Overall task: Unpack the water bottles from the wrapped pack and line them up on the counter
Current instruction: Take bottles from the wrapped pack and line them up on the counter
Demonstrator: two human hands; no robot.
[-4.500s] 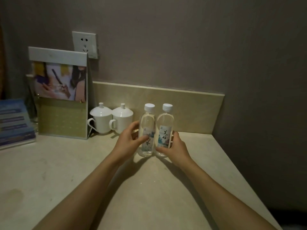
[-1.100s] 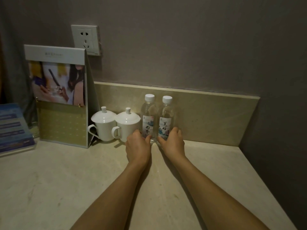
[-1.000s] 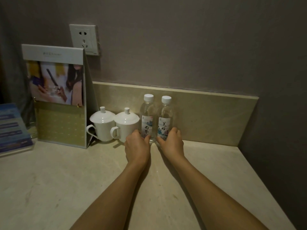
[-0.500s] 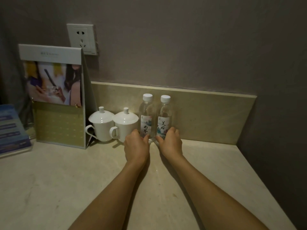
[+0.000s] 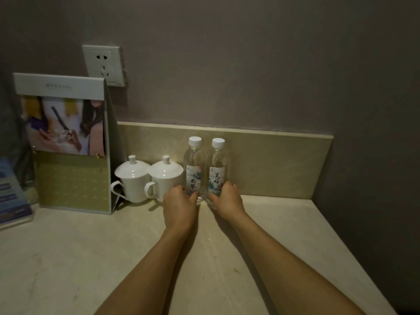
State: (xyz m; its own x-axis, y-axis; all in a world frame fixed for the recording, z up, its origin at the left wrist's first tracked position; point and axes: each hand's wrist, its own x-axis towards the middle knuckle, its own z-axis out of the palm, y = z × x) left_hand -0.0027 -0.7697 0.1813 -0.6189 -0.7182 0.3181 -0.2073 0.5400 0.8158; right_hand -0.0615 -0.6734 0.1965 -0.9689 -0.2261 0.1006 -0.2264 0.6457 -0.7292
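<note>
Two clear water bottles with white caps and printed labels stand upright side by side against the beige backsplash. My left hand [image 5: 180,206] grips the base of the left bottle [image 5: 193,164], its thumb on the front below the label. My right hand [image 5: 226,200] grips the base of the right bottle [image 5: 217,165] the same way. Both bottles rest on the counter [image 5: 68,258]. The lowest parts of both bottles are hidden behind my fingers. No wrapped pack is in view.
Two white lidded cups [image 5: 133,178] [image 5: 166,177] stand just left of the bottles. Further left is a standing cardboard display [image 5: 68,144], with a blue leaflet holder [image 5: 11,196] at the left edge. A wall socket [image 5: 103,64] is above. The counter ends at a dark wall on the right.
Since 4.5 s ago both bottles have been pushed back from mid-counter to the backsplash. Over the last second the hands and bottles have stayed put; only the view shifted slightly.
</note>
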